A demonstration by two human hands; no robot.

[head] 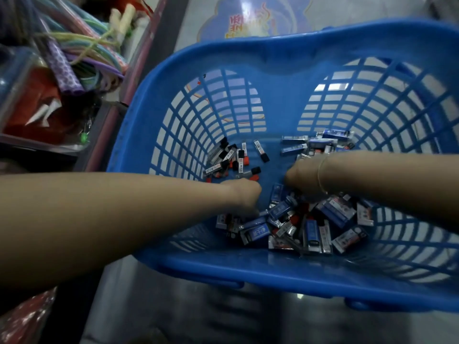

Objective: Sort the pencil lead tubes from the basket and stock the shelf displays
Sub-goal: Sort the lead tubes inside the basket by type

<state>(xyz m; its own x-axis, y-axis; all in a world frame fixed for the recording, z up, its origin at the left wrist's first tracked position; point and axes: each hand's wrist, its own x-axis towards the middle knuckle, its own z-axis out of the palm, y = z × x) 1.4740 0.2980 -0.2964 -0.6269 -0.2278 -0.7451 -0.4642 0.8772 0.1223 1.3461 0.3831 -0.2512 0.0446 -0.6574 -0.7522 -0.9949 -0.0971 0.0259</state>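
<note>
Sorting is under way: both the left hand (244,192) and right hand (301,176) reach into the blue basket (280,48), fingers hidden, so grip is unclear. Next, I judge, gather the red-and-black tubes (229,157) apart from the blue packs (332,212).

A shop: blue basket (285,53) beside stocked shelves (49,78) (packaged goods).
</note>
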